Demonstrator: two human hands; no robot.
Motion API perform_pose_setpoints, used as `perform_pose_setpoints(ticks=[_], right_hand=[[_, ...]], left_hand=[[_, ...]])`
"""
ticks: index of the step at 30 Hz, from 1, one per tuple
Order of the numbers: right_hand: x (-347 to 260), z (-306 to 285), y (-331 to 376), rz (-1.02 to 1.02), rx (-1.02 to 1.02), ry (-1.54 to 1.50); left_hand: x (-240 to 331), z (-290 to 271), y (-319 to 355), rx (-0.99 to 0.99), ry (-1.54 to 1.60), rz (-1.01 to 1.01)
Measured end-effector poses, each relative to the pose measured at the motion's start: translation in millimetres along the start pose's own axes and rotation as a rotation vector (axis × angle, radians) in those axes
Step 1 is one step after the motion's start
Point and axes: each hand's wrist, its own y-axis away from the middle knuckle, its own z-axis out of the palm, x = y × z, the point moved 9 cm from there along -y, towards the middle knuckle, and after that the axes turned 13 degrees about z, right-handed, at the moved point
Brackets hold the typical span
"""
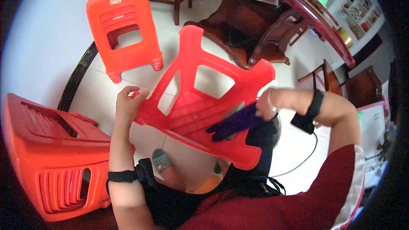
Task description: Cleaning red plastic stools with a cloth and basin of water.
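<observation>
A red plastic stool (187, 76) lies tipped in front of me, its legs spread toward the far side and its hollow underside facing up. My left hand (130, 104) is closed around the end of its left leg. In my right hand (266, 107) is a dark purple cloth (232, 124), bunched at the fingers, with its loose part hanging over the inside of the stool. Part of a round metal rim (277, 132) shows behind the cloth and the right leg; the rest of it is hidden.
A stack of orange-red stools (147, 51) stands at the far left. Nearer, more red stools (64, 149) lie on their side. Dark wooden chairs (272, 47) and a table edge (315, 12) fill the far right. A cable (313, 149) trails at right.
</observation>
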Motion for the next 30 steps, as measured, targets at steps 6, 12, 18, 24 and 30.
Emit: perform_pose_setpoints(ticks=[6, 12, 18, 24, 30], right_hand=[[109.3, -25.2, 113.0, 0.199, 0.399, -0.778], [12.6, 0.9, 153.9, -0.415, 0.432, -1.523], [-117.1, 27.9, 127.2, -0.377, 1.106, -0.625], [-129.4, 25.5, 109.3, -0.351, 1.508, -0.303], [-60.8, -46.5, 145.2, -0.238, 1.784, -0.577]], left_hand=[[13.2, -15.1, -2.0, 0.156, -0.258, 0.035], [146.3, 32.2, 51.7, 0.101, -0.443, 0.798], [58.1, 188.7, 181.2, -1.361, -0.624, 0.68], [19.8, 210.4, 181.9, -1.132, -0.841, 0.613], [83.1, 157.5, 116.7, -0.576, -0.612, 0.95]])
